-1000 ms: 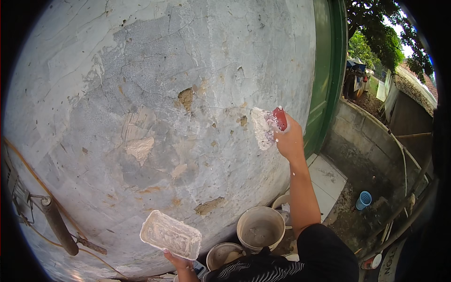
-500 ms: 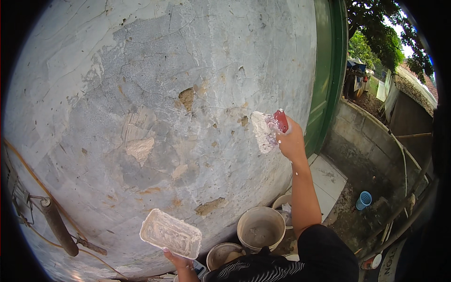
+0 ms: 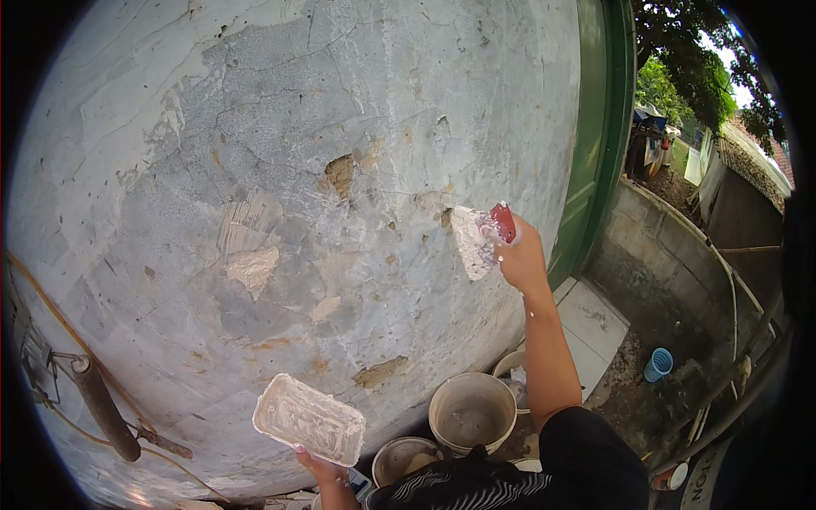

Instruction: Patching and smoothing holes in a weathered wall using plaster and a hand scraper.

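I find the right hand [image 3: 521, 255] closed on the red handle of a putty knife [image 3: 470, 246], its paste-loaded blade beside a small hole [image 3: 446, 216] in the wall [image 3: 280, 127]; blade contact I cannot confirm. The left hand [image 3: 323, 467] grips the near edge of a shallow tray [image 3: 310, 418], some fingers hidden beneath. Open wall lies between and above both hands. To the right hand's right, clearance ends at a green door [image 3: 597, 144]. The tray is rectangular, its floor and sides smeared with pale paste. Below the right hand stands a round bucket [image 3: 457, 397], greyish residue inside; nearer the left hand, a second bucket [image 3: 382, 466] contains a pale piece. The wall surface is grey, cracked and patchy, with a larger brown cavity [image 3: 340, 176] left of the knife.
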`<state>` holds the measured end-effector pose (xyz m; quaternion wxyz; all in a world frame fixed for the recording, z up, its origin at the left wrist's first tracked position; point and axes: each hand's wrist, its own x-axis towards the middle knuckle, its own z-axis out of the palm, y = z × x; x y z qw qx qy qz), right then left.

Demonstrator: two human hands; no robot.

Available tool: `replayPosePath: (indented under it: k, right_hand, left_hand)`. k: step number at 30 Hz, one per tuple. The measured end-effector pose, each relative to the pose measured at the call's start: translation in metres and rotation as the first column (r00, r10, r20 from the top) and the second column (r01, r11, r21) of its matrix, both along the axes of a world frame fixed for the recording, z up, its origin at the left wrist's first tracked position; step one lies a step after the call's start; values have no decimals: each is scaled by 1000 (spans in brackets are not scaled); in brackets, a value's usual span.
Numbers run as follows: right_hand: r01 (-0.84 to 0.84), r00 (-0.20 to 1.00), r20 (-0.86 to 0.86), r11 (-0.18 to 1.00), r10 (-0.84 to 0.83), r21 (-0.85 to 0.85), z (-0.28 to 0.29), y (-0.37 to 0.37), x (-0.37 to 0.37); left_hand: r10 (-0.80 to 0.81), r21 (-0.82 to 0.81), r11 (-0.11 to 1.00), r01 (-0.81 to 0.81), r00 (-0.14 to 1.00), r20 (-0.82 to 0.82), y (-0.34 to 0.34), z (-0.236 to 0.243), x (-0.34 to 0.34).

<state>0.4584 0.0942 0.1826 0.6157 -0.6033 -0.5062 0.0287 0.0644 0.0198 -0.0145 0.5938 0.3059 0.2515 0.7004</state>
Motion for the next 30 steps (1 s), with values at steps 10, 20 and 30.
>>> replayPosePath:
  k: [10,20,30]
  right_hand:
    - [1,999,42,1000,-2,23,1,-9,2]
    - [4,1000,14,998,-5,64,8,-4,3]
    - [56,997,56,998,-55,-16,15,-9,4]
  left_hand:
    - [35,-16,999,-35,998,52,3,-3,2]
    - [23,-12,1000,-23,999,27,3,2,8]
    - [12,-2,1000,-12,997,72,4,-7,4]
